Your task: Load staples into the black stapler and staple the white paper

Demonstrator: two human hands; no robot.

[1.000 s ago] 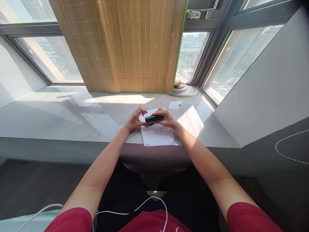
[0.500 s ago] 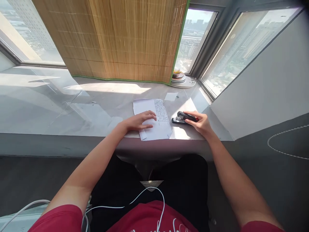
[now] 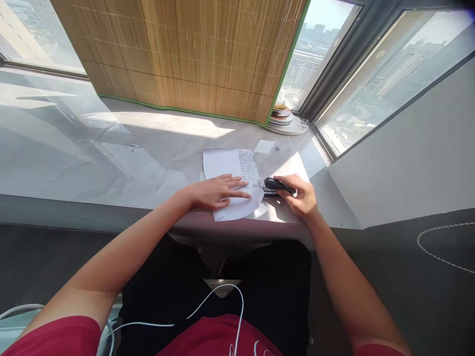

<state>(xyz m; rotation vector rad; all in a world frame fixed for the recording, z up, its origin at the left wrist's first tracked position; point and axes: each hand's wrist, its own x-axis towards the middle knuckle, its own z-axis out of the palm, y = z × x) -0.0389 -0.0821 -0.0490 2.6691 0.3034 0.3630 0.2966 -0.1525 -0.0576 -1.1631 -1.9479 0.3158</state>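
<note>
Sheets of white paper (image 3: 220, 162), with dense dark marks along the upper right side, lie at the front of the sill. Across them rests my left hand (image 3: 222, 192), palm down, its fingers stretched out toward the right edge. A black stapler (image 3: 273, 183) sits at that right edge, its jaws parted. My right hand (image 3: 301, 197) grips the rear of the stapler between thumb and fingers. The stapler's front end meets the paper's edge; whether the paper lies inside the jaws I cannot tell.
Behind the paper lie a small white slip (image 3: 264, 146) and a tiny dark piece (image 3: 277, 148). Stacked plates (image 3: 284, 123) stand in the window corner beside a hanging bamboo blind (image 3: 178, 54). A white cable (image 3: 237, 316) runs over my lap.
My right hand has brought the stapler left, up to the paper's edge. My left hand has slid right over the paper, fingers straighter. The camera view has tilted slightly.
</note>
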